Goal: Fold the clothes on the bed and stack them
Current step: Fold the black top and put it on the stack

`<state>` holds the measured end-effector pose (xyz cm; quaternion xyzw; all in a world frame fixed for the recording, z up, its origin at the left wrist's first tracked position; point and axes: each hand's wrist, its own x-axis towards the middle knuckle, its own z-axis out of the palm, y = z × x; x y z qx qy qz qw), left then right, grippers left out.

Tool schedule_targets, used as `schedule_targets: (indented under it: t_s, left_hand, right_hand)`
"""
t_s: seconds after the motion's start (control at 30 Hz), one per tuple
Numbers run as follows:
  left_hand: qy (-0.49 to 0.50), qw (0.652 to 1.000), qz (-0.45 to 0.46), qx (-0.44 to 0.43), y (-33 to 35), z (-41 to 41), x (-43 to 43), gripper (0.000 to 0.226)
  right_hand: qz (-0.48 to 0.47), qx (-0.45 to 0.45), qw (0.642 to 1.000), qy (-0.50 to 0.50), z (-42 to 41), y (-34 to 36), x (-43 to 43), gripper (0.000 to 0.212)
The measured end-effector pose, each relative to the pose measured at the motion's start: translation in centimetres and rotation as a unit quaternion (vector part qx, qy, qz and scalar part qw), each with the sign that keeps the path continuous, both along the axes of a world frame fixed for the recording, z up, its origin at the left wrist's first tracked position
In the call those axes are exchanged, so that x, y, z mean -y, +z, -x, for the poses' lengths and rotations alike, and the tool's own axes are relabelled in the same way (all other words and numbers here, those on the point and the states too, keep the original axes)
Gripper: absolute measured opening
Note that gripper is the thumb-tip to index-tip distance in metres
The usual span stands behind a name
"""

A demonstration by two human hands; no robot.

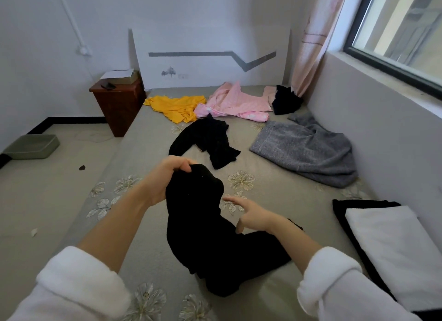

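Note:
My left hand grips the top edge of a black garment and lifts it, while its lower part trails on the bed in front of me. My right hand hovers beside the garment's right edge with fingers extended, holding nothing. Farther up the bed lie another black garment, a grey one, a yellow one, a pink one and a small black one.
A folded white cloth on a black one lies at the bed's right edge by the wall. A brown nightstand stands left of the bed. A green tray sits on the floor.

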<state>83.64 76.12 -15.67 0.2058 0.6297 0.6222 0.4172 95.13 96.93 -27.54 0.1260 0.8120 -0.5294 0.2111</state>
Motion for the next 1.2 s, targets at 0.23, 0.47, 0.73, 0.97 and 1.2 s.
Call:
schedule_targets:
  t_s: [0.23, 0.47, 0.73, 0.97, 1.2]
  left_hand:
    - [0.069, 0.995, 0.057, 0.041, -0.8, 0.3, 3.0, 0.023]
    - [-0.253, 0.953, 0.155, -0.063, -5.2, -4.1, 1.5, 0.047]
    - [-0.193, 0.882, 0.385, -0.193, -10.0, -2.4, 2.8, 0.044]
    - [-0.070, 0.988, 0.068, -0.117, -10.3, -3.9, -1.5, 0.064]
    - [-0.209, 0.972, 0.010, -0.110, -8.9, -4.1, -5.0, 0.045]
  right_hand:
    - [0.033, 0.047, 0.981, -0.184, 0.7, 1.0, 2.8, 0.054]
    - [0.217, 0.064, 0.958, -0.175, 1.3, 3.2, 4.5, 0.020]
    - [0.203, -0.019, 0.949, -0.242, 0.3, 5.8, 1.6, 0.013]
    - [0.177, 0.014, 0.983, -0.047, -1.0, 12.7, 0.5, 0.030]
    - [-0.024, -0.058, 0.992, 0.111, -1.1, 18.0, -1.1, 0.014]
